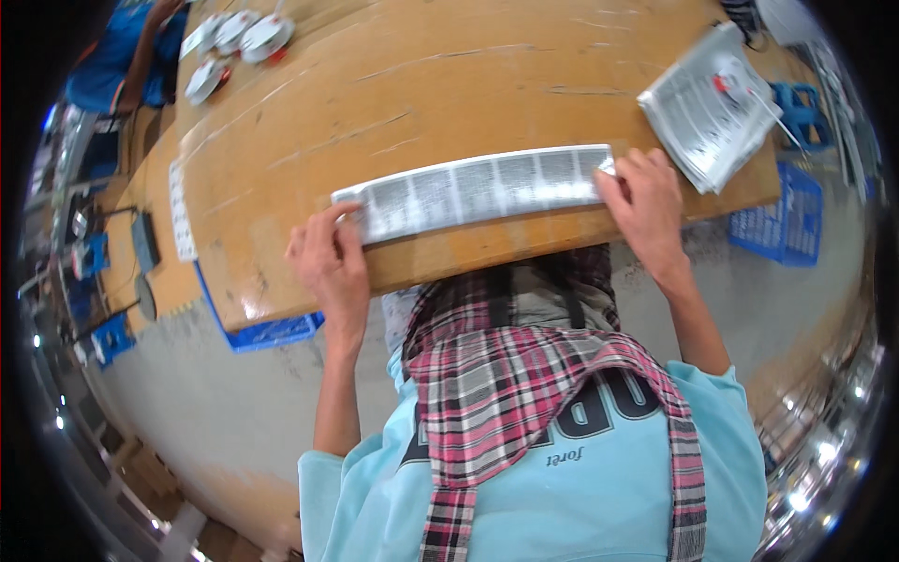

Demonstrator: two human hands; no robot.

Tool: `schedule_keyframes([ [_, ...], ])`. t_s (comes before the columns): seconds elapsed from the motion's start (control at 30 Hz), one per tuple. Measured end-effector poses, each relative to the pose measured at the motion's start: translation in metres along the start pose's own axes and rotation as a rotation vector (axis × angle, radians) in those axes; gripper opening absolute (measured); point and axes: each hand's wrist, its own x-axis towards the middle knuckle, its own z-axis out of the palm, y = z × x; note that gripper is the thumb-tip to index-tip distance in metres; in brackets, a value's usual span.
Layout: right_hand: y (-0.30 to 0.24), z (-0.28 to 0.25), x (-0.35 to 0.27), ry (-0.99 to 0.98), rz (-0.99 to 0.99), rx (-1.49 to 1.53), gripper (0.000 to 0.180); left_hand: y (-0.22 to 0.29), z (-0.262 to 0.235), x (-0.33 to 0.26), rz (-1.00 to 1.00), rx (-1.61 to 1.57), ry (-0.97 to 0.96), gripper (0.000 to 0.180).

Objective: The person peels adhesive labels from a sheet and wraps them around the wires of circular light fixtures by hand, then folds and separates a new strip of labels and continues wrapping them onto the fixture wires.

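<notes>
— Type of premises?
— Workshop or small factory floor: worn wooden worktable (449, 84), bare concrete floor (215, 403), blue plastic crates (782, 220).
— Further evidence?
— Stacked printed sheets (707, 108); round parts (239, 42) beside another worker (126, 51).

strip's (478, 190) print too small, co-worker (126, 56) cut off

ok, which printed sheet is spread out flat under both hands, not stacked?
The long printed strip near the table's front edge: left hand pins one end, right hand the other. The other printed sheets sit folded in a stack at the table's right corner, untouched.
</notes>
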Motion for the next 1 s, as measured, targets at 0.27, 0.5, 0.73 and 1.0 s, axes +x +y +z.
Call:
schedule_keyframes([
  [0.27,-0.005,0.000,-0.001,-0.035,0.025,-0.032,0.029,-0.008,-0.002,-0.006,0.060,0.059,0.013,0.015],
  [0.5,-0.005,0.000,-0.001,-0.023,0.016,-0.006,0.029,-0.012,-0.001,-0.009,0.136,0.074,0.019,0.010],
  [0.73,-0.007,0.000,-0.002,-0.039,0.033,-0.019,0.029,-0.011,-0.001,-0.011,0.105,0.068,0.026,0.009],
  [1.0,-0.007,-0.001,-0.001,-0.040,0.060,-0.060,0.029,-0.009,0.003,-0.010,0.136,0.075,0.033,0.008],
])
